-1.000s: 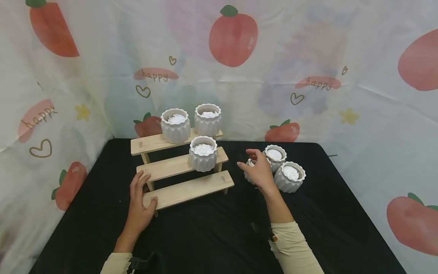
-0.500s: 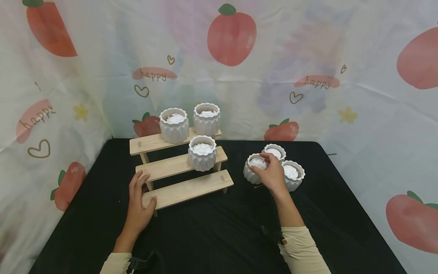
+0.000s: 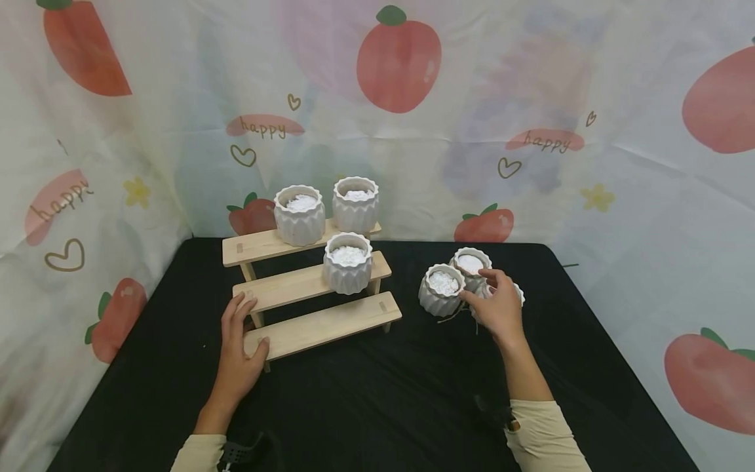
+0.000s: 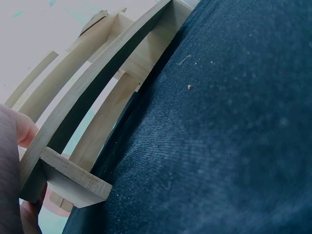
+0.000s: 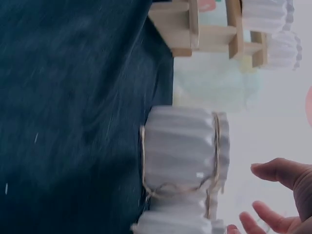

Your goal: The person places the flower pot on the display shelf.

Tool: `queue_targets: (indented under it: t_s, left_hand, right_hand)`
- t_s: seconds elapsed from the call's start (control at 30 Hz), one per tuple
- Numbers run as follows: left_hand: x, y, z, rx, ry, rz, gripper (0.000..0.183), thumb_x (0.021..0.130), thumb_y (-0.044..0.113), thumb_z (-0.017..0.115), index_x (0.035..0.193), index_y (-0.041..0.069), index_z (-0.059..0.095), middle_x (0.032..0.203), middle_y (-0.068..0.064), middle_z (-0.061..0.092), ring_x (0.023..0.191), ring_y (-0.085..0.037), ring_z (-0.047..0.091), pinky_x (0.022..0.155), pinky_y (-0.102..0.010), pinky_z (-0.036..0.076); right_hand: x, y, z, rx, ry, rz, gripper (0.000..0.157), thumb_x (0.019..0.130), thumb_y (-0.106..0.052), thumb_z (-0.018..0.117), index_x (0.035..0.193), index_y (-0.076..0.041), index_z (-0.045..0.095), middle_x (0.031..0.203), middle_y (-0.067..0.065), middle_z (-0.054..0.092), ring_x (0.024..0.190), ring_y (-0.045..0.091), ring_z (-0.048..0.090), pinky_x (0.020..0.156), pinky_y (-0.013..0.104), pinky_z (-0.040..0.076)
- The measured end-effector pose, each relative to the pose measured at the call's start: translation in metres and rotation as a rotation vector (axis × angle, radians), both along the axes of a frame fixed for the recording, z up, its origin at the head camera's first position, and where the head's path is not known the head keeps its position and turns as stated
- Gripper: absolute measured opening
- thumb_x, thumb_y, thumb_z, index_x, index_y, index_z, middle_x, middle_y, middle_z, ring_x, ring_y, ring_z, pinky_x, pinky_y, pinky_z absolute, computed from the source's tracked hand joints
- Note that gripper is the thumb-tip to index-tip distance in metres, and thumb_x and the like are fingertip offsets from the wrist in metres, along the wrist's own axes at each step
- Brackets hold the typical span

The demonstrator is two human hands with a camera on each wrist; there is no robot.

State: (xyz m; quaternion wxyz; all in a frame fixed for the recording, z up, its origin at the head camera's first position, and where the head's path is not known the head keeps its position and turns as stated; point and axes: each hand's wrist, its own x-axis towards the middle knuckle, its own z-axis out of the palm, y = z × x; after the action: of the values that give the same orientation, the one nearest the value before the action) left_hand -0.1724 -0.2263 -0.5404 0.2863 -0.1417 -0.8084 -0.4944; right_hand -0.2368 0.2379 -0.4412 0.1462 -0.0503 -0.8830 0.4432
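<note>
My left hand (image 3: 238,357) grips the left end of a three-step wooden stand (image 3: 330,324), thumb on the lowest step and fingers at the middle one. The left wrist view shows the stand's end plank (image 4: 90,95) beside the hand. My right hand (image 3: 501,311), thumb and fingers spread, hovers over three white fluted pots at the right. In front of its thumb is the left pot (image 3: 439,303); the back pot (image 3: 470,263) sits behind the fingertips, and the hand partly hides the right pot (image 3: 520,294). Twine circles a pot (image 5: 180,141) in the right wrist view.
Two white pots, one left (image 3: 299,226) and one right (image 3: 356,213), stand on the top step. Another pot (image 3: 348,275) is on the middle step's right part. A black cloth (image 3: 377,406) covers the table, with a fruit-print curtain (image 3: 413,157) behind.
My right hand has moved rightward, from over the left pot to over the right pot, uncovering the left one. My left hand stays on the stand.
</note>
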Motion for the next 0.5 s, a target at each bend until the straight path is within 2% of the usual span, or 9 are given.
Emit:
queue_targets:
  t_s: [0.2,0.37,0.5]
  left_hand:
    - [-0.001,-0.001,-0.001,-0.004,-0.015,0.01,0.084,0.081,-0.016,0.064,0.157,0.009,0.04,0.167,-0.009,0.017,0.147,-0.022,0.024,0.106,-0.019,0.034]
    - [0.0,0.0,-0.002,0.0,-0.026,0.014,0.084,0.081,-0.015,0.063,0.157,0.01,0.04,0.167,-0.009,0.017,0.147,-0.022,0.024,0.105,-0.02,0.034]
    - [0.0,0.0,-0.001,0.001,-0.022,0.009,0.084,0.081,-0.016,0.063,0.157,0.01,0.039,0.168,-0.009,0.016,0.147,-0.023,0.024,0.105,-0.02,0.034]
  right_hand:
    - [0.001,0.013,-0.006,0.034,0.073,-0.132,0.072,0.077,-0.014,0.09,0.137,0.003,0.056,0.143,0.03,0.043,0.133,0.047,0.042,0.105,0.062,0.036]
    - [0.002,0.022,-0.013,0.021,0.034,-0.175,0.08,0.076,-0.016,0.091,0.143,0.002,0.051,0.151,0.03,0.032,0.138,0.049,0.025,0.105,0.065,0.032]
    - [0.002,0.03,-0.017,0.025,0.008,-0.187,0.086,0.075,-0.017,0.091,0.147,0.002,0.047,0.152,0.031,0.03,0.139,0.05,0.021,0.104,0.064,0.031]
